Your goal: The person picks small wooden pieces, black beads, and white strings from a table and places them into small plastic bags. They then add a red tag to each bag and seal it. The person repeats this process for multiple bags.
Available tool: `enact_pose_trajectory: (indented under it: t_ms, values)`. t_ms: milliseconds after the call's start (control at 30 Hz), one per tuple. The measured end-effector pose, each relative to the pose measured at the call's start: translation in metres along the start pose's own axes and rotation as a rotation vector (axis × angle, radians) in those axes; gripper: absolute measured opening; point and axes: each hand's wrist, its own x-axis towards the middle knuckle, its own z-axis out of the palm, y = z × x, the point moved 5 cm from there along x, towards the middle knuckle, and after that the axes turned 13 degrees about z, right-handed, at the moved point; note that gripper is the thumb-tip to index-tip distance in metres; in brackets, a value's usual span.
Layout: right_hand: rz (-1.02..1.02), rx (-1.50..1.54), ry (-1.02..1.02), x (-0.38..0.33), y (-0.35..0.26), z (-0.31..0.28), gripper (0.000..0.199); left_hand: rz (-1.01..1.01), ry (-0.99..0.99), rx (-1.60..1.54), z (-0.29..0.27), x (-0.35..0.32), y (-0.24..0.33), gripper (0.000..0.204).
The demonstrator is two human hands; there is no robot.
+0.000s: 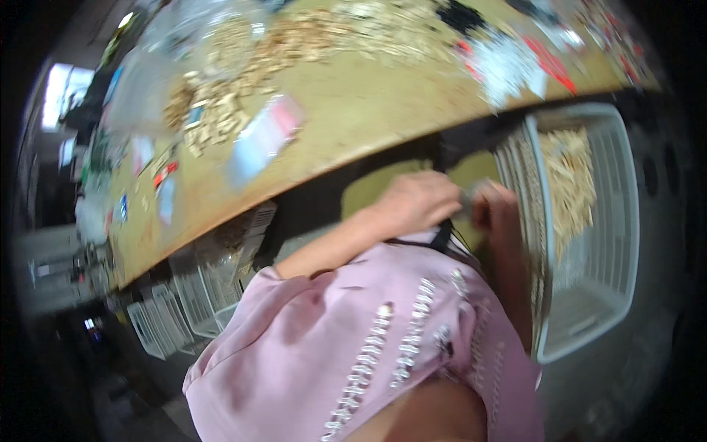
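Observation:
In front of my body, just off the near edge of the worktable, my two hands are close together. My left hand [421, 197] is closed, fingers curled toward the right one. My right hand [493, 205], blurred and partly in shadow, is curled shut beside it. A small greyish thing [466, 197] shows between them, too smeared to name; which hand holds it I cannot tell. Below the left hand a black strap [442, 237] lies against my pink top [294, 353].
The wooden worktable [353, 103] carries a heap of small wooden pieces [302, 37], a clear plastic packet [266, 136] and a pile of white pieces [504, 70]. At my right stands a white plastic crate [630, 221] holding wooden sticks [568, 177]. More white crates [158, 320] sit low at left.

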Motion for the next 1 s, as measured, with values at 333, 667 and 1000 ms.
enact_pose_trajectory:
  t_ms: [333, 667, 1000]
  values:
    - [-0.53, -0.741, 0.198, -0.04, -0.069, 0.098, 0.023, 0.163, 0.025, -0.087, -0.076, -0.054, 0.003, 0.012]
    - [-0.461, -0.856, -0.225, 0.021, -0.121, 0.18, 0.024, -0.554, 0.451, 0.318, -0.235, -0.155, -0.067, 0.024]
    - [-0.72, -0.663, -0.3, 0.056, -0.146, 0.214, 0.021, -0.545, 0.116, 0.633, -0.284, -0.185, -0.131, 0.032]
